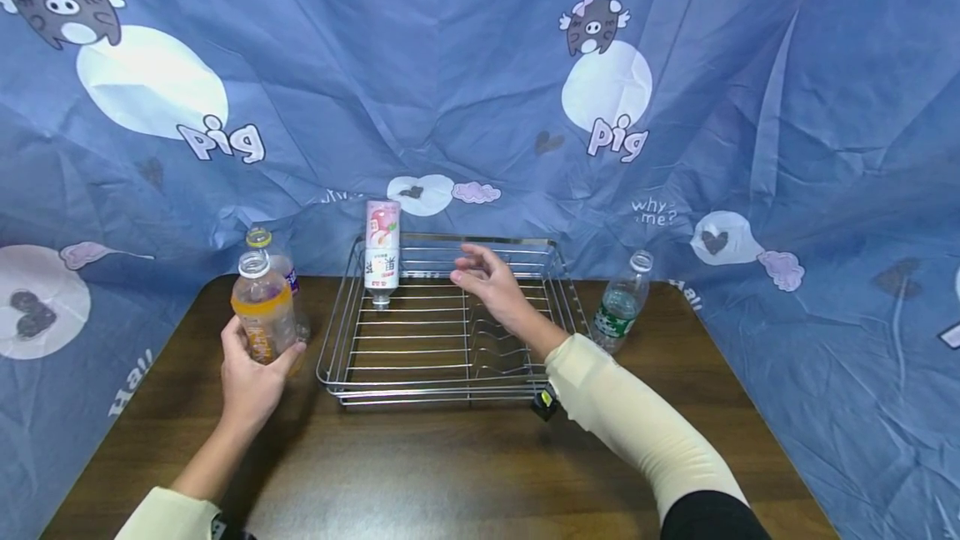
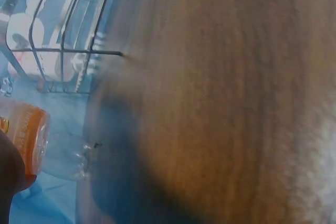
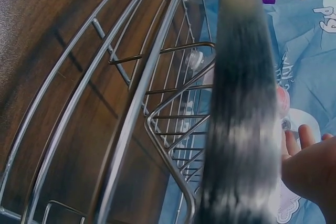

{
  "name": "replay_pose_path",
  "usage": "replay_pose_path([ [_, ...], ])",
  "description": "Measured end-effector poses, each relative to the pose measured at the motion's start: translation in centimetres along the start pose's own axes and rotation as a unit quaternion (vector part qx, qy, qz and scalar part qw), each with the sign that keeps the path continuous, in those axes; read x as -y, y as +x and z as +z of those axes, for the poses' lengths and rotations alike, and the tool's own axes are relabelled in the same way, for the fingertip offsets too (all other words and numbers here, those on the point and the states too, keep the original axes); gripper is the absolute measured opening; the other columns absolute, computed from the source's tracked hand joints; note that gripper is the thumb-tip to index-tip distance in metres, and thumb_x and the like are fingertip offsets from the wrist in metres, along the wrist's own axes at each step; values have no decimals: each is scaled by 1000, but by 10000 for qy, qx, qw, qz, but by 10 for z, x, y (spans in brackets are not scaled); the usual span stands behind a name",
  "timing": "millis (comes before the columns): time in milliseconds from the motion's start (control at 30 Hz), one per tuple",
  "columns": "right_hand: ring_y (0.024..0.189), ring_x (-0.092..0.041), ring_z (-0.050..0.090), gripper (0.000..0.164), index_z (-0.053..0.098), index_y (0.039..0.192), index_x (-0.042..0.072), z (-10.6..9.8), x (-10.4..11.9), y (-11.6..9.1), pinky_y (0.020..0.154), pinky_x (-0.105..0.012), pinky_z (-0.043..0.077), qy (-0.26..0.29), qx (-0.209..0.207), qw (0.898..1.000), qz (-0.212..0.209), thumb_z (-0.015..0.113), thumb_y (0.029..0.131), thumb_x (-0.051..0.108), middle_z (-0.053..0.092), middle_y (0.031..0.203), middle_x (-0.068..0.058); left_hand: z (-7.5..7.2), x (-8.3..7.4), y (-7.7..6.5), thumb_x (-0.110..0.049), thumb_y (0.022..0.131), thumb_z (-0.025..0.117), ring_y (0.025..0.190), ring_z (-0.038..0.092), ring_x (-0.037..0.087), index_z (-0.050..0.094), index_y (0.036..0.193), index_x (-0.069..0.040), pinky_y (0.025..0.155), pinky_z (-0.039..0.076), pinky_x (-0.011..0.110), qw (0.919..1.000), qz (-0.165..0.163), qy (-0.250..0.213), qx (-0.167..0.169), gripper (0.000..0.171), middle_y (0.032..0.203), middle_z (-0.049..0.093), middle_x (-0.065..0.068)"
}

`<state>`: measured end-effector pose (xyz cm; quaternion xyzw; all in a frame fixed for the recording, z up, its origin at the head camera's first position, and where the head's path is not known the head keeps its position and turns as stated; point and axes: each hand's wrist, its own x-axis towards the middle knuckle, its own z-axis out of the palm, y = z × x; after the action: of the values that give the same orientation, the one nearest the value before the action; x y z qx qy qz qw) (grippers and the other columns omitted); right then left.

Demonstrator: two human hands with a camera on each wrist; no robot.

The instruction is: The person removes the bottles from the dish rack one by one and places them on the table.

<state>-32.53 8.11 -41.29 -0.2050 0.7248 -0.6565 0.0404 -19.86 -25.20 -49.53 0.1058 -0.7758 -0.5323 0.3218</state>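
Note:
My left hand (image 1: 251, 377) grips a clear plastic bottle (image 1: 264, 311) with an orange label, left of the wire dish rack (image 1: 408, 394). This bottle is upright with its uncapped neck upward, and it overlaps a clear bottle (image 1: 258, 237) with a purple label behind it. Over the rack's right half hovers my right hand (image 1: 495, 286), fingers loosely bent and holding nothing. A pink and white bottle (image 1: 382, 248) rests neck down at the rack's back left. In the left wrist view, the orange label (image 2: 31, 137) shows beside part of the hand.
On the table right of the rack stands a clear bottle (image 1: 618, 307) with a green label, close to my right forearm. Wavy wire dividers (image 1: 498, 348) fill the rack's right side. Blue patterned cloth (image 1: 480, 107) hangs behind and around the brown wooden table (image 1: 420, 473).

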Motion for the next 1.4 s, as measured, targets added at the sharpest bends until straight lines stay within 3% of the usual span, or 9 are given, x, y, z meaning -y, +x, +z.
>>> replay_pose_path([
  [500, 114, -32, 62, 59, 46, 146, 0, -3, -3, -1, 101, -39, 51, -60, -39, 10000, 16, 70, 92, 10, 61, 128, -22, -6, 17, -1, -1, 75, 87, 102, 50, 5, 35, 148, -8, 83, 37, 18, 9997, -221, 68, -99, 90, 118, 56, 5],
  [667, 123, -37, 57, 59, 46, 146, -1, -6, -2, -2, 104, -38, 49, 35, 9, 10000, 46, 70, 93, 8, 56, 135, -25, -7, 22, -3, 1, 74, 86, 105, 49, 5, 35, 147, -6, 85, 37, 17, 9993, -334, 71, -121, 89, 122, 55, 5],
  [833, 134, -41, 48, 59, 45, 146, -3, -14, 1, -5, 108, -43, 45, 129, 79, 9999, -1, 68, 93, 7, 48, 144, -25, -7, 26, -3, 0, 75, 85, 106, 49, 12, 33, 146, -2, 86, 37, 19, 9988, -395, 270, -54, 88, 124, 55, 11],
  [1033, 136, -40, 46, 59, 45, 146, -2, -29, 3, -10, 111, -46, 42, -122, 75, 9996, -233, 67, 93, 10, 46, 145, -24, -8, 31, -4, 0, 75, 85, 108, 50, 17, 32, 145, -1, 86, 37, 19, 9986, -416, 338, -6, 88, 126, 55, 17],
  [1400, 139, -43, 41, 60, 41, 146, -9, -46, -3, -18, 112, -53, 39, -101, 73, 9993, -361, 65, 93, 2, 43, 148, -28, -5, 28, -4, -1, 75, 85, 107, 50, 18, 33, 143, -1, 86, 37, 20, 9986, -406, 326, -26, 86, 124, 55, 15],
])
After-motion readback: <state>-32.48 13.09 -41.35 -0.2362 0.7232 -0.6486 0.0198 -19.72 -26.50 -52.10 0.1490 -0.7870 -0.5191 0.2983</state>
